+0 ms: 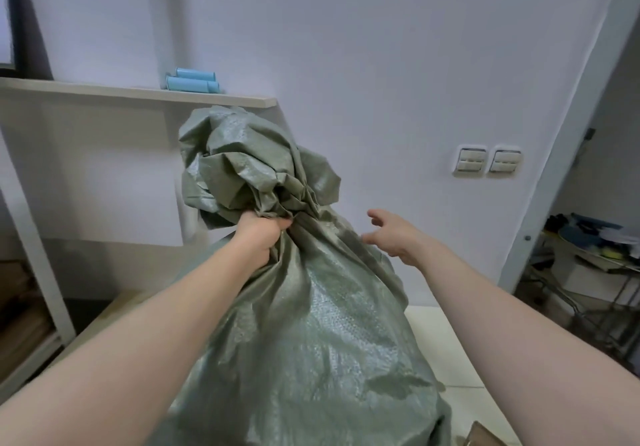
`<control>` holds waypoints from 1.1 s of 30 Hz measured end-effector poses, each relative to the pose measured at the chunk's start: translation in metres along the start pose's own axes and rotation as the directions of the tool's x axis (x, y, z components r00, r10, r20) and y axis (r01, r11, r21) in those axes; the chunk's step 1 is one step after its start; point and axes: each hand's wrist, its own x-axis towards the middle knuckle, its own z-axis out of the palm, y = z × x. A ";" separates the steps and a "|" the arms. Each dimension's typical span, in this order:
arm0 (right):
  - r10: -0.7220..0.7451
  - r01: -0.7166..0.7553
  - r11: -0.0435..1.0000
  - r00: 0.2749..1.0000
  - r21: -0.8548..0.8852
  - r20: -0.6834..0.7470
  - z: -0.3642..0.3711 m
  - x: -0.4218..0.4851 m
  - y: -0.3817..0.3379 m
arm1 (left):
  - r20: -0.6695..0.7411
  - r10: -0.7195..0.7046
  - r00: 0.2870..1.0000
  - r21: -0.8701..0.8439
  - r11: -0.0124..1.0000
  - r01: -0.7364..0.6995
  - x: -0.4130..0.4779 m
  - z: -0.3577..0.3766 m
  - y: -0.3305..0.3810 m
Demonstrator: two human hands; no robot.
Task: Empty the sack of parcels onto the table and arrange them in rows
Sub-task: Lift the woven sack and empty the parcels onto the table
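A large grey-green woven sack (311, 341) stands bulging in front of me, its neck gathered and its loose top crumpled above. My left hand (258, 234) grips the bunched neck tightly. Just right of the sack's shoulder, my right hand (394, 236) hovers with fingers spread and holds nothing. The parcels are hidden inside the sack. A pale table surface (104, 328) shows at the lower left, behind my left forearm.
A white shelf unit (138, 94) stands at the left with light-blue rolls (194, 80) on top. Wall switches (488, 161) sit on the white wall. A doorway at the right opens onto cluttered racks (588, 255). A brown corner (485, 437) peeks out at the bottom.
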 end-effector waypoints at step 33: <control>-0.105 0.022 0.942 0.967 0.334 0.233 0.048 0.045 0.012 | 0.028 -0.225 0.974 -0.146 0.963 0.227 0.012 0.037 0.022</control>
